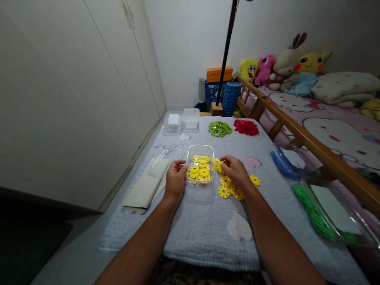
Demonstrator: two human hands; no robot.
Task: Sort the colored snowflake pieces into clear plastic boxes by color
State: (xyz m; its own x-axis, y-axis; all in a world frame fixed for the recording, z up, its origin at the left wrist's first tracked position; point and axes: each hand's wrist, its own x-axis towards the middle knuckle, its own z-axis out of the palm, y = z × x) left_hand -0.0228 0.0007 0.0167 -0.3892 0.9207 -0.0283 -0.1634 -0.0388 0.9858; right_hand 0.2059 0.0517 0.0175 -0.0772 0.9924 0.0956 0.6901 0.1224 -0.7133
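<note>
A clear plastic container [200, 147] sits in the middle of the table, with several yellow notched snowflake discs [203, 166] inside. My left hand [175, 179] grips its left wall, thumb near the rim. Just right of the container, my right hand [236, 171] pinches some yellow discs [219, 165] between thumb and fingers. Below that hand lies a loose pile of yellow discs [226, 189], partly hidden by my wrist. One single disc [255, 181] rests to the right of the wrist.
Light green pieces [219, 129] and red pieces [247, 127] lie in piles at the back. Two clear containers [190, 118] stand at the back left. Folded paper [145, 186] lies left, under a clear lid [157, 166]. Boxes of blue [286, 163] and green pieces [314, 213] are at right.
</note>
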